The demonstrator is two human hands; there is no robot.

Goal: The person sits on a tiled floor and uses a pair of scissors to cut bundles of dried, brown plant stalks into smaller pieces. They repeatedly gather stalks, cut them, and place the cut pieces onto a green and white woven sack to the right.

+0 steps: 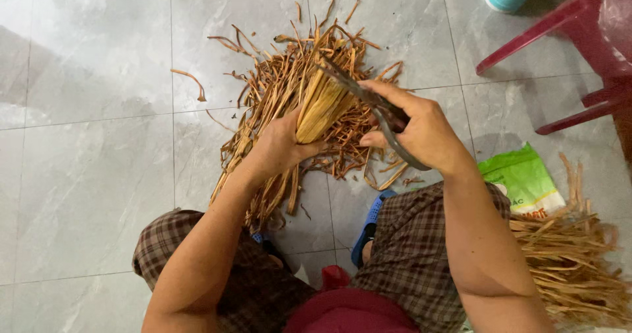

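Looking down, I see my left hand (pixel 280 145) wrapped tight around a bundle of pale dried strips (pixel 322 106), holding it tilted just above the heap of brown trimmings (pixel 276 89) on the tiled floor (pixel 92 142). My right hand (pixel 421 132), just right of that heap, is closed around a dark pair of shears (pixel 368 106), its blades reaching onto the bundle's top. More strips (pixel 566 260) lie well right of the heap, beside a green bag (pixel 523 178).
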